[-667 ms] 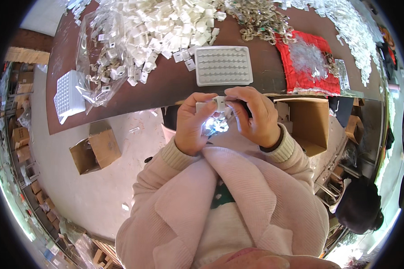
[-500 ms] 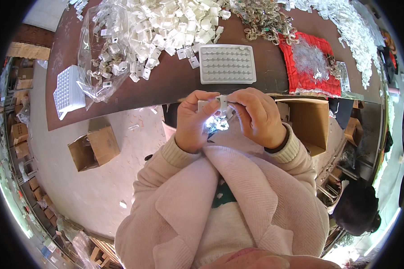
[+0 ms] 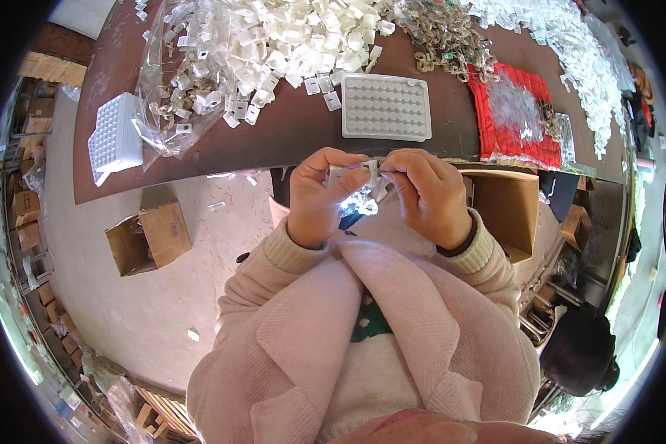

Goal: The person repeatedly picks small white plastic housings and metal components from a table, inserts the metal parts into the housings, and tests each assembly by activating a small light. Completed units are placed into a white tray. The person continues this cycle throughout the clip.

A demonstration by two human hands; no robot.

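Just beyond my chest, my left hand (image 3: 312, 198) is closed around a small white plastic case (image 3: 371, 171), its thumb pressed on the near side. A bright glowing clump of tiny lights (image 3: 358, 203) hangs under the case, by the left thumb. My right hand (image 3: 431, 198) is closed in a pinch against the case's right side; what its fingertips grip is too small to tell. Straight ahead on the brown table lies a white tray (image 3: 386, 106) with rows of small bumps. Behind it spreads a heap of white plastic cases (image 3: 296, 46).
A tangle of thin wire strings (image 3: 448, 35) lies at the back. To its right, a red cloth (image 3: 490, 122) bears clear plastic bits (image 3: 516, 111). Stacked white trays (image 3: 117, 140) stand left, near a clear bag (image 3: 155, 122). Cardboard boxes (image 3: 166, 231) sit below, left and right (image 3: 505, 203).
My view has shifted a little, so the table's things sit slightly to the right. Both hands keep their hold, and the right fingers have moved slightly at the case's side.
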